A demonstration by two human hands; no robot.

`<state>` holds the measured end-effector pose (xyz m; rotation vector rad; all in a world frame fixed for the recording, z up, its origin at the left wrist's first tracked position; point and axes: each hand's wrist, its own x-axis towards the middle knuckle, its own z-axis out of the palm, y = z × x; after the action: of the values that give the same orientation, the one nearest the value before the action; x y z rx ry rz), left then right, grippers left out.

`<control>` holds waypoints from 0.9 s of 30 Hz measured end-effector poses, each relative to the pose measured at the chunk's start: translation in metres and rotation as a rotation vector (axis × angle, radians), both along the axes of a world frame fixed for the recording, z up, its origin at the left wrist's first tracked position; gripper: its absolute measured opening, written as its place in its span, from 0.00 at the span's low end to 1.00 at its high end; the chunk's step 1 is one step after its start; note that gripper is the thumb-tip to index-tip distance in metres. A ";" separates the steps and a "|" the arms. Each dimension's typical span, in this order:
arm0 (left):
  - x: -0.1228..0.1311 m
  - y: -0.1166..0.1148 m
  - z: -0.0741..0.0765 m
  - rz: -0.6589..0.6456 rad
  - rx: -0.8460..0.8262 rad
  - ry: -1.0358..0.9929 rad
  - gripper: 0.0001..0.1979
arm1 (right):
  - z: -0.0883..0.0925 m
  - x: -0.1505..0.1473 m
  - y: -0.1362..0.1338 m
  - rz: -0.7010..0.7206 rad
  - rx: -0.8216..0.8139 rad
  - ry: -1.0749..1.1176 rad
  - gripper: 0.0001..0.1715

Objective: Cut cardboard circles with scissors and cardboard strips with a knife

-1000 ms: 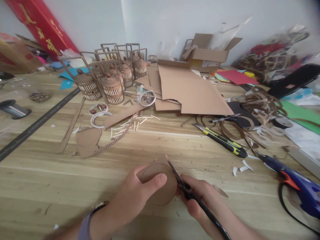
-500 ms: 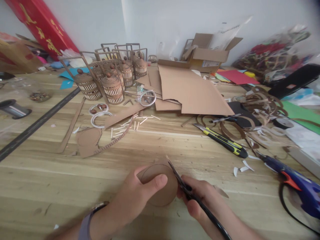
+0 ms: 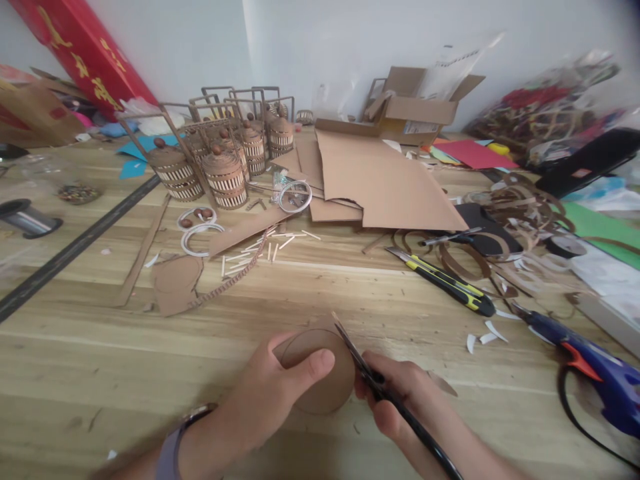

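Observation:
My left hand (image 3: 273, 393) pinches a brown cardboard disc (image 3: 323, 383) just above the wooden table, thumb on top of it. My right hand (image 3: 405, 403) grips black scissors (image 3: 357, 360), fingers wrapped round the handles. The blades lie along the disc's right edge, tips pointing away from me. A narrow cardboard strip sticks out at the disc's far edge by the blade tips.
A yellow-black utility knife (image 3: 440, 280) and a blue glue gun (image 3: 590, 363) lie to the right. Cardboard sheets (image 3: 385, 183), an open box (image 3: 415, 107), small cardboard lanterns (image 3: 225, 177), white rings (image 3: 200, 233), sticks and scraps fill the back. A black ruler (image 3: 75, 250) lies at left.
Almost nothing differs; the scissors and disc shifted very slightly while both hands kept their grip.

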<state>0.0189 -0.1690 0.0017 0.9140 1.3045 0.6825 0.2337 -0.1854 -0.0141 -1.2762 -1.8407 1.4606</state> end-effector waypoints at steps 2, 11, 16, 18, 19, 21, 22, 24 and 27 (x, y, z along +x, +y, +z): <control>0.000 0.000 0.000 0.004 -0.017 0.019 0.30 | 0.001 0.000 0.000 -0.002 0.004 -0.009 0.45; 0.000 0.000 -0.001 0.004 -0.009 -0.006 0.26 | 0.003 -0.002 0.001 0.002 0.037 -0.052 0.46; -0.001 0.000 -0.003 0.017 -0.022 -0.012 0.27 | 0.003 -0.002 0.000 -0.002 0.011 -0.032 0.46; -0.001 0.000 -0.003 0.019 -0.028 -0.011 0.27 | 0.005 -0.003 0.000 0.001 0.002 -0.029 0.46; -0.001 0.000 -0.003 0.034 -0.037 0.006 0.28 | 0.006 -0.004 0.000 0.001 -0.004 -0.030 0.46; -0.001 -0.001 -0.002 0.069 -0.056 0.048 0.29 | 0.008 -0.004 0.000 -0.005 -0.021 -0.037 0.46; -0.001 -0.001 -0.001 0.079 -0.063 0.061 0.29 | 0.009 -0.005 0.000 -0.009 -0.029 -0.040 0.46; -0.001 -0.001 0.000 0.086 -0.063 0.062 0.29 | 0.010 -0.005 0.001 -0.017 -0.035 -0.043 0.46; -0.001 -0.002 -0.002 0.081 -0.062 0.048 0.27 | 0.009 -0.005 0.001 -0.001 -0.026 -0.029 0.46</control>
<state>0.0177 -0.1706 -0.0005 0.8351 1.4037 0.6824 0.2288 -0.1846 -0.0050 -1.3177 -1.8450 1.4768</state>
